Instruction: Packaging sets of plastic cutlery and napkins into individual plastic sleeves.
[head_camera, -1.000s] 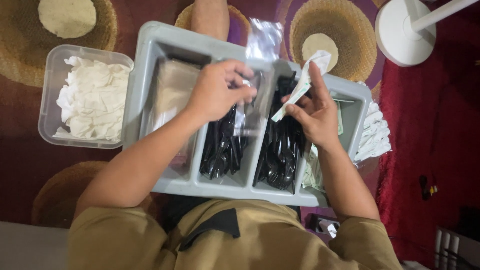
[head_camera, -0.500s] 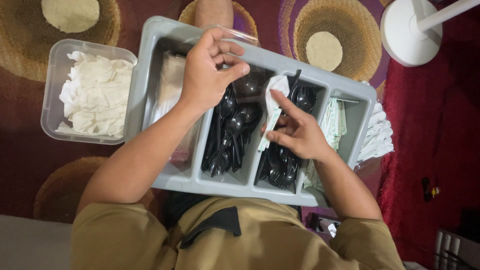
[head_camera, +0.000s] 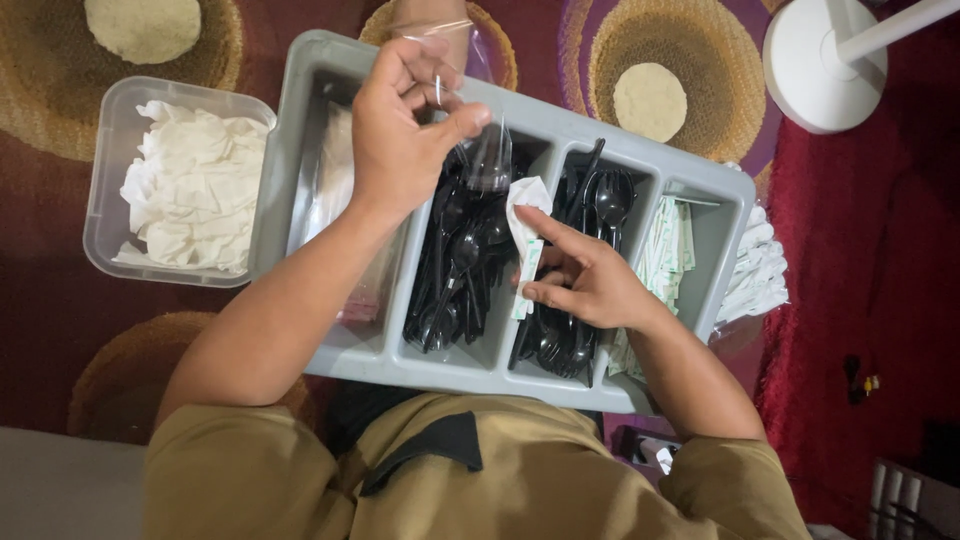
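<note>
A: Since the frame before, your left hand (head_camera: 405, 130) has lifted a little and the clear plastic bag (head_camera: 478, 135) now hangs lower from it, while your right hand (head_camera: 585, 285) has slid down and inward with its white paper packet (head_camera: 524, 240).

B: How is each grip?

A: Your left thumb and forefinger are pinched shut on the bag's top edge; the other fingers curl loosely. Your right hand is closed on the packet, forefinger laid along it, thumb under it.

B: Where do they sit?

A: The bag hangs just below your left pinch, over the black spoons (head_camera: 455, 270) in the grey tray (head_camera: 320, 80). The packet's crumpled top stands just right of the bag's lower end, above the black forks (head_camera: 590, 205). Left of your left wrist is 1 clear tub of white gloves (head_camera: 190, 185).
</note>
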